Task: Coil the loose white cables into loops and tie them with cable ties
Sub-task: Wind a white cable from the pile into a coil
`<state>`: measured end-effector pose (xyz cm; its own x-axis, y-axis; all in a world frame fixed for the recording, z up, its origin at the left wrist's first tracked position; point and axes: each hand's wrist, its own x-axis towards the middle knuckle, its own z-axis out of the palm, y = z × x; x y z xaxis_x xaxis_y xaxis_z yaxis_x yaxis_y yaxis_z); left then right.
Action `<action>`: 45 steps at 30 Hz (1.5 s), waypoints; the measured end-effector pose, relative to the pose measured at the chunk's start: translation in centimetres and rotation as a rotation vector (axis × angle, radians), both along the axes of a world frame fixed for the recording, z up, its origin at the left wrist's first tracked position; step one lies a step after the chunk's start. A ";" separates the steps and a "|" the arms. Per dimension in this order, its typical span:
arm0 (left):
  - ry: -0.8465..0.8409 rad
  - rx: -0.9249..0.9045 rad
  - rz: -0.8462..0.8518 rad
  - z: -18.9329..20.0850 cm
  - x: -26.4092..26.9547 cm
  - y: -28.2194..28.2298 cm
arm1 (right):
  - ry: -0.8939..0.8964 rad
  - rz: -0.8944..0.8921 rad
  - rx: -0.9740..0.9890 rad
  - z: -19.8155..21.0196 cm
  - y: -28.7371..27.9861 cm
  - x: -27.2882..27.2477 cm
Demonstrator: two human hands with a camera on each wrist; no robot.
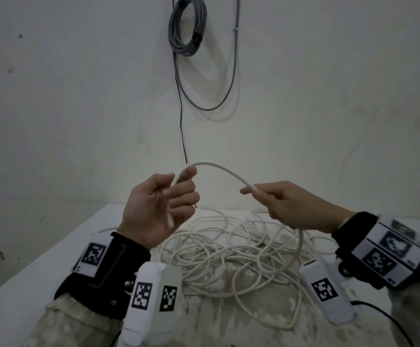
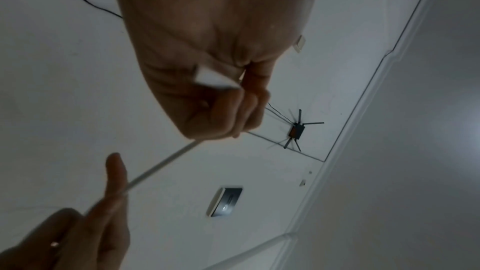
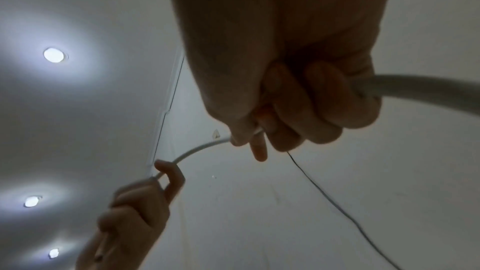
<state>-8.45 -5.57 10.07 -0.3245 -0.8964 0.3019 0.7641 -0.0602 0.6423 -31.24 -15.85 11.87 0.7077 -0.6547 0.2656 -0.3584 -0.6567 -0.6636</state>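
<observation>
A white table (image 1: 41, 249) stands pushed into the corner of a scuffed white wall (image 1: 53, 96); a coiled grey cable (image 1: 187, 26) hangs high on that wall, with a thin black wire (image 1: 182, 121) dropping down beside it; recessed ceiling lights (image 3: 53, 54) show in the right wrist view. Both hands are raised above the table, each wrist wearing a black band with printed markers; the left hand (image 1: 157, 209) is turned palm-up, its fingers curled round the white cable (image 1: 222, 169) near its cut end; the right hand (image 1: 289, 204) pinches the same cable between thumb and forefinger, the other fingers wrapped round it. The cable arches between the two hands, then drops from the right hand into a loose tangled heap of white cable (image 1: 229, 254) lying on the table beneath them.
</observation>
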 end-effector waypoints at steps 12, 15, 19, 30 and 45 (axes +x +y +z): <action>-0.072 -0.208 0.240 0.9 -5.1 2.1 | -0.373 -0.170 -0.088 0.0 4.0 -1.6; -0.059 -0.254 0.302 1.7 -6.1 3.6 | -0.285 -0.146 -0.095 0.6 5.8 -2.6; -0.071 -0.340 0.306 2.0 -7.4 6.2 | -0.149 -0.086 -0.096 0.7 9.2 -4.3; 0.219 -0.353 0.290 4.0 -8.8 11.1 | -0.072 0.116 0.189 -0.3 15.9 -8.3; -0.404 -0.575 0.961 1.5 -9.2 7.3 | -0.197 -0.013 -0.359 -4.9 11.3 -2.2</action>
<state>-17.65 1.74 11.52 0.2426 -0.5909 0.7694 0.0750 0.8021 0.5925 -33.41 -4.55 6.98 0.6132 -0.5040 0.6083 -0.2570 -0.8554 -0.4497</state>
